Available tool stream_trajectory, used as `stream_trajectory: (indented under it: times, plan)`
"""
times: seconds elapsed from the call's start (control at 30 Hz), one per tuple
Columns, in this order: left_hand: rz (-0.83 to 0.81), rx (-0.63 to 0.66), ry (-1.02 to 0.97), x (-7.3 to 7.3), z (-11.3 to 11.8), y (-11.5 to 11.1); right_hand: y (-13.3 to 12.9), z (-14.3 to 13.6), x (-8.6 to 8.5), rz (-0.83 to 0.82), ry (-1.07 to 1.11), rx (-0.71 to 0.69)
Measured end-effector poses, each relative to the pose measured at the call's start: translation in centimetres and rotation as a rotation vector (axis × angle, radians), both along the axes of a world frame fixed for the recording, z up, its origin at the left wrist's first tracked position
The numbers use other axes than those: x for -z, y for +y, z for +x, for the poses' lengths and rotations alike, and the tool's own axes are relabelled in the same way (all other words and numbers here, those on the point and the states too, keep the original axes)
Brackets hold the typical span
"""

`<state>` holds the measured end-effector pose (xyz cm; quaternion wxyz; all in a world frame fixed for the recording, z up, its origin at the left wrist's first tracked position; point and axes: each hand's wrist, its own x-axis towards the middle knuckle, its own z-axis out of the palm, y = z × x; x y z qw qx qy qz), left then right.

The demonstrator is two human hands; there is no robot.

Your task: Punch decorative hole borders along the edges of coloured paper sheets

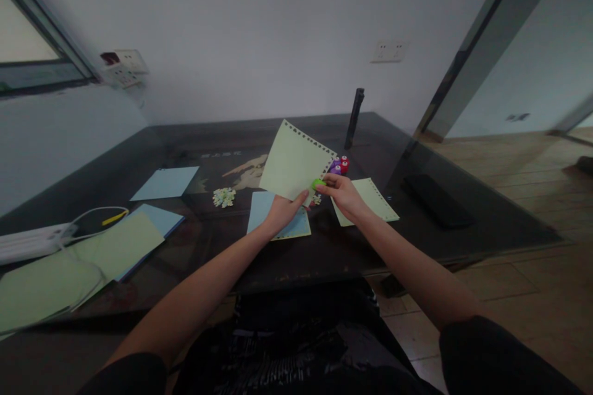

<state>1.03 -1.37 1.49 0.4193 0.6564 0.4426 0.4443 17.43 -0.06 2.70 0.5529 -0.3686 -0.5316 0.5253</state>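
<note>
My left hand [286, 211] grips the lower edge of a pale yellow-green sheet of paper [294, 160], thumb on top, holding it tilted above the table. A row of small punched holes runs along the sheet's upper and right edges. At its lower right corner, my right hand [343, 195] has its fingers closed on a small bright green paper punch [317, 184]. Below my left hand lie blue sheets [260, 205] with a yellowish edge showing. Another punched pale yellow sheet [373, 199] lies beneath my right hand. A small pile of paper cut-outs [317, 199] shows between the hands.
Purple and red gadgets [344, 165] stand behind the right hand. Paper cut-outs [224, 197] are heaped at left, near a blue sheet [165, 183]. Further left are yellow-green sheets [125, 245] and a white power strip [34, 244]. A black phone-like slab [438, 199] lies right; a dark upright stick [354, 118] stands behind.
</note>
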Motion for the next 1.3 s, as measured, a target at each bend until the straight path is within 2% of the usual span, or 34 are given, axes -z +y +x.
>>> stream_trajectory:
  times: [0.3,0.7,1.0,1.3]
  plan:
    - [0.045,-0.009,0.069,-0.1,-0.3,0.0,0.2,0.0,0.5,-0.015,0.032,-0.028]
    - [0.013,-0.063,0.058,-0.2,-0.6,0.5,0.2,0.3,0.6,-0.058,-0.009,-0.044]
    - [0.049,-0.167,0.108,-1.0,-1.0,0.4,0.5,0.9,0.4,-0.108,0.025,-0.072]
    - [-0.021,-0.150,0.051,-1.8,-0.9,0.1,0.6,1.3,0.3,-0.147,-0.016,-0.088]
